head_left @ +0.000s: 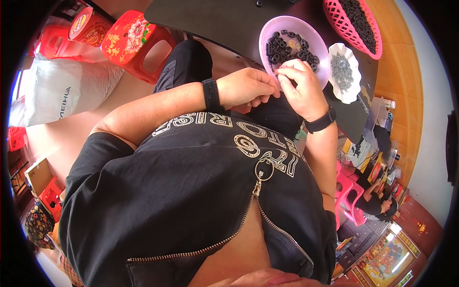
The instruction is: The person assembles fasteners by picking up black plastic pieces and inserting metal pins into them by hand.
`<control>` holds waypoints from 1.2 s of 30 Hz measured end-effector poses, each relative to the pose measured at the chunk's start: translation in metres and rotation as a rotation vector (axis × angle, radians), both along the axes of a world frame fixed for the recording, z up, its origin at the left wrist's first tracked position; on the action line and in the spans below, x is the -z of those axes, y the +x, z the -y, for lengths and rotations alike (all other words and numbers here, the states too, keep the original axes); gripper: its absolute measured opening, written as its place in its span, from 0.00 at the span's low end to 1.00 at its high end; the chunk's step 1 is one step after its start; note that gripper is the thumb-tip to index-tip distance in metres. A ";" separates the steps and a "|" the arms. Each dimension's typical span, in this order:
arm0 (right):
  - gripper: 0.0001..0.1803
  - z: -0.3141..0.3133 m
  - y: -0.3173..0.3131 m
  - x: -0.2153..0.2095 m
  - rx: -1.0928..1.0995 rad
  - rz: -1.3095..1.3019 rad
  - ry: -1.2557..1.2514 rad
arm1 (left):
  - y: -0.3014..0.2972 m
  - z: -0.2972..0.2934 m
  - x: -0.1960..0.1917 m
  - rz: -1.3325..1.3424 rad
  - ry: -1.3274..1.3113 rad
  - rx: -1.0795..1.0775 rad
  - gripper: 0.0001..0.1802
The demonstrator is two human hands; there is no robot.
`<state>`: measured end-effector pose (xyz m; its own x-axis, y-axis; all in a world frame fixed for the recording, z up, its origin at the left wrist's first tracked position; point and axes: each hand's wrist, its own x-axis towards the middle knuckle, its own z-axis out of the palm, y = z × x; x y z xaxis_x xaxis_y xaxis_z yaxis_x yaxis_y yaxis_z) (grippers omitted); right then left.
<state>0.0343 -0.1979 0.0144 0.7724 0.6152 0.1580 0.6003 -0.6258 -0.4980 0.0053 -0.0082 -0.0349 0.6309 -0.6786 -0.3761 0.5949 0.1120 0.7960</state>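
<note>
My left hand is closed, its fingertips pressed together just in front of a lilac plastic bowl. Whatever those fingers may pinch is too small or hidden to name. Beside it, my right hand reaches over the bowl's near rim with thumb and fingers in a pinch; what lies between them I cannot make out. Several small black plastic parts with holes lie in the bowl. Right of it, a white scalloped dish holds a heap of small, thin, shiny metal pieces.
The dark table carries a pink lattice basket of black parts at far right. Left are a red flowered stool, a red tub and a white sack. A pink chair and another person are right.
</note>
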 end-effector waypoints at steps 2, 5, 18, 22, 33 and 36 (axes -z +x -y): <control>0.07 0.003 -0.001 -0.001 -0.004 -0.021 0.010 | -0.001 0.000 -0.001 -0.008 -0.006 -0.004 0.10; 0.07 0.004 -0.007 -0.004 0.018 -0.050 0.055 | -0.001 -0.001 -0.004 0.003 0.012 -0.002 0.10; 0.05 0.006 -0.023 -0.002 0.159 -0.075 0.175 | -0.003 -0.002 -0.016 -0.027 0.043 -0.023 0.11; 0.04 0.009 -0.021 0.004 0.219 -0.081 0.229 | -0.004 -0.001 -0.016 -0.019 0.058 -0.042 0.12; 0.03 0.004 -0.045 -0.005 0.456 -0.130 0.628 | -0.011 0.003 -0.016 0.016 0.004 -0.002 0.11; 0.03 -0.003 -0.060 0.000 0.391 -0.036 0.524 | -0.013 0.005 -0.020 0.044 -0.028 -0.021 0.12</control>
